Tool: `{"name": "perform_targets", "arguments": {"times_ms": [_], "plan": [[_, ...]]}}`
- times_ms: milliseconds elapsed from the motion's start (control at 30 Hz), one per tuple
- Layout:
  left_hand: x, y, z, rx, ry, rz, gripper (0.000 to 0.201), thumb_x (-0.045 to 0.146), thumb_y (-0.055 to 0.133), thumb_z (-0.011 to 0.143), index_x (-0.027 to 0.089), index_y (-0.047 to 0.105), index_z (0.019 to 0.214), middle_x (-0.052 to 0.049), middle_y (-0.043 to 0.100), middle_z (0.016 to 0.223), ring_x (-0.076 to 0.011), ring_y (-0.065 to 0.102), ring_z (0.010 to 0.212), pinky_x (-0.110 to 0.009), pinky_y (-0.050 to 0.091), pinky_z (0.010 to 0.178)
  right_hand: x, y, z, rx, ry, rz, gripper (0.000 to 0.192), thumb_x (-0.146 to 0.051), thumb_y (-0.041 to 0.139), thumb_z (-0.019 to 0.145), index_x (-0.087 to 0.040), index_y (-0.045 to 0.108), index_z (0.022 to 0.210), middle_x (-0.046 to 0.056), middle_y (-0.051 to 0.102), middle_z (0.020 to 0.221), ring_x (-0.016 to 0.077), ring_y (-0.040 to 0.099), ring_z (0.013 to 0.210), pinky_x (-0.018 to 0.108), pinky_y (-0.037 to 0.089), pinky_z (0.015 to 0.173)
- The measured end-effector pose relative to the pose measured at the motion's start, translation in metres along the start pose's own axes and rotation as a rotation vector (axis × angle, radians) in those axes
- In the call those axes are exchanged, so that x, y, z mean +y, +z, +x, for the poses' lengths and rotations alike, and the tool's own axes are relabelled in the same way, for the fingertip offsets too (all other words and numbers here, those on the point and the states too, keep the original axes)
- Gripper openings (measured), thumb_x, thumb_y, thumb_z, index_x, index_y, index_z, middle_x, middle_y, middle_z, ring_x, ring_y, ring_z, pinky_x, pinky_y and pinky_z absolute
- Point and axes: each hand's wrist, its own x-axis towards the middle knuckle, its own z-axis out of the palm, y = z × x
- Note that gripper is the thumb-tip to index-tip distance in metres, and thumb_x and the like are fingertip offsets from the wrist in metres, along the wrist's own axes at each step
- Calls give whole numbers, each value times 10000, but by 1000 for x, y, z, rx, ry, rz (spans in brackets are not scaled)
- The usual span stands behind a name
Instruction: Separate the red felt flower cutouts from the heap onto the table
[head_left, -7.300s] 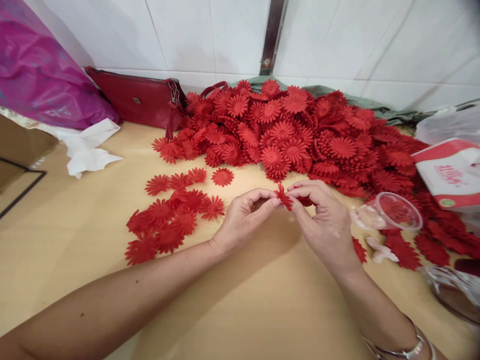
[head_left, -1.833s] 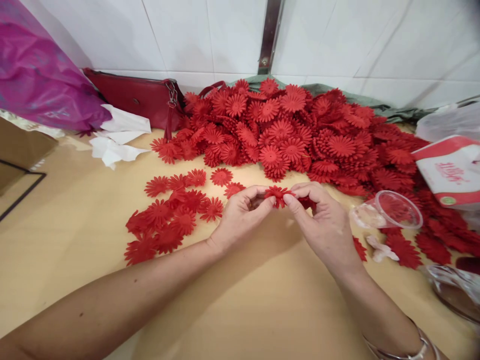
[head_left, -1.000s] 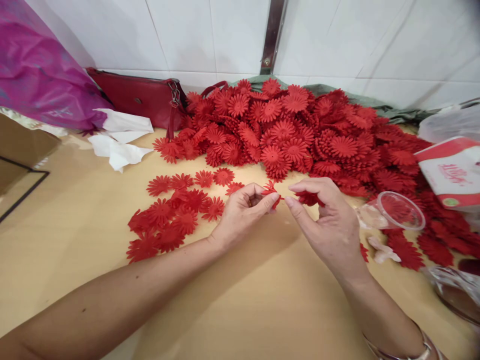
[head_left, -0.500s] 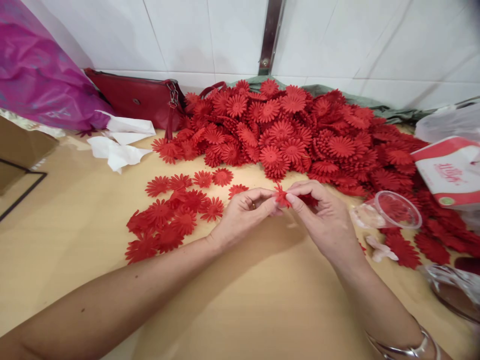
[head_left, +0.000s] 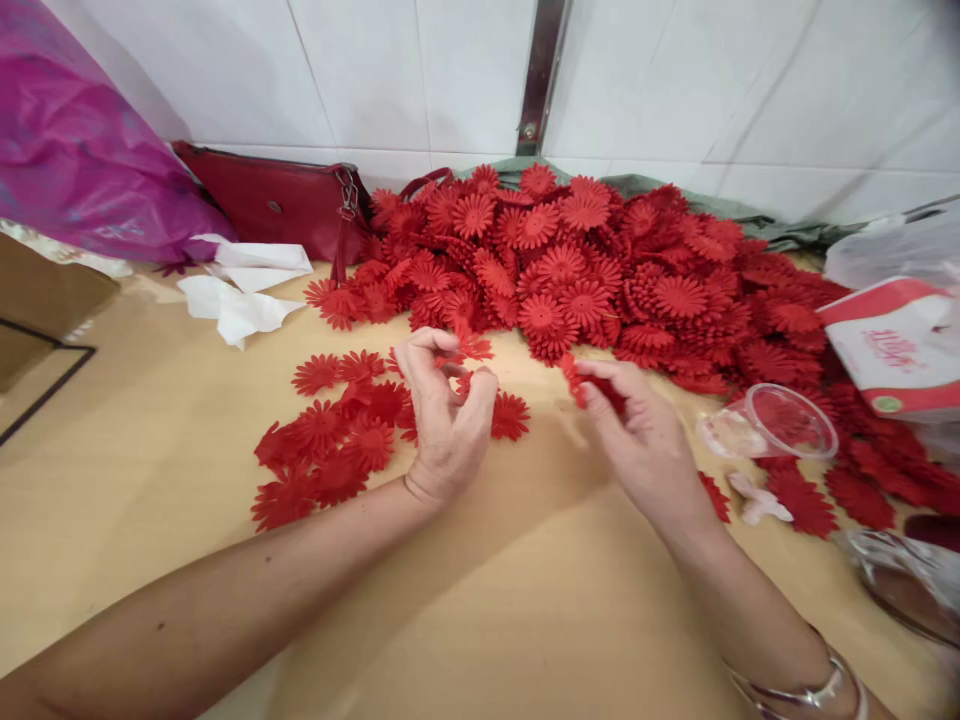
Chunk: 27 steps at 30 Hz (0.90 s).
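Half a second earlier both hands met over 1 red flower, pinching it between them. Now they are apart. The left hand [head_left: 448, 420] has swung away to the left and hangs above the loose flowers [head_left: 337, 430] spread flat on the table [head_left: 480, 600], its fingers curled loosely with nothing clearly gripped; 1 single flower [head_left: 510, 415] lies on the table just beside its fingertips, a spot that was bare before. The right hand [head_left: 637, 440] stays close to where it was, and its thumb and fingers are closed on a small bunch of flowers [head_left: 589, 385], part of it hidden inside the palm. The big heap of flowers [head_left: 600, 270] against the wall, the red purse [head_left: 277, 205] and the white paper [head_left: 236, 290] sit where they did.

As for containers, a clear plastic cup [head_left: 772, 425] lies on its side to the right of the right hand, mouth turned toward the camera; red shows through it, but whether that is inside or behind it cannot be told. A red and white packet [head_left: 900, 345] rests on the heap's right edge. A clear bag [head_left: 900, 580] lies at the lower right with its contents unclear, and a pink bag [head_left: 82, 150] bulges at the upper left, contents hidden.
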Motion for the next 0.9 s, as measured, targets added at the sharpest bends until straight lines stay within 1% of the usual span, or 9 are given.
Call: {"name": "perform_targets", "arguments": {"times_ms": [100,200,267,400,467,533,733,800,900], "plan": [[-3,-1,-1,87,219,201,467,37,577,676,242,423,1066,-59,415,1112,-234,428,1120,-431,373,1012,-9,4,-4,-136,-22,9,268,-304,547,985,-247,679,1210,66,675,1206,202,629,1119,375,478,997],[2,-1,-8,17,436,215,483,23,568,649,240,451,1065,-58,431,1107,-253,422,1169,-478,355,1062,-8,1,-4,-75,44,6,294,-298,548,979,-268,644,1255,59,663,1226,198,641,1041,393,489,974],[8,1,-13,-170,470,130,431,33,559,701,236,481,1073,-61,476,1103,-239,474,1139,-449,412,1029,-5,-3,-2,-20,62,9,317,-277,549,973,-279,609,1285,50,666,1189,189,638,991,388,495,946],[13,5,-20,-758,365,19,300,65,511,845,226,519,1098,-94,593,1140,-205,586,1123,-369,507,983,1,-7,1,111,43,18,310,-271,582,956,-271,594,1266,37,675,1087,178,639,923,370,506,896],[11,6,-22,-899,334,86,275,88,515,865,215,528,1108,-118,605,1197,-214,585,1189,-375,501,1030,7,-6,2,182,47,49,311,-283,628,932,-260,600,1242,36,682,1052,180,651,898,367,516,865],[8,6,-21,-904,299,238,275,113,537,864,202,534,1124,-138,593,1267,-237,556,1261,-415,466,1091,12,-5,3,232,52,107,302,-292,668,908,-252,608,1202,33,687,1023,179,660,876,359,526,832],[3,1,-12,-607,32,786,480,268,609,885,172,468,1334,-207,416,1551,-378,299,1513,-718,127,1200,11,-2,4,215,51,141,162,-295,664,919,-234,634,1066,28,685,984,171,637,859,358,514,836],[4,1,-13,-569,-16,837,603,318,627,883,157,403,1419,-239,295,1629,-413,182,1554,-758,79,1183,8,-2,3,205,53,130,138,-292,640,935,-232,635,1059,28,678,972,172,629,863,358,505,836],[7,1,-20,-575,46,791,746,361,626,887,129,291,1512,-269,177,1668,-404,95,1576,-724,52,1213,4,-2,1,184,52,125,123,-274,594,960,-235,634,1069,25,669,983,166,620,889,355,495,861]]}}
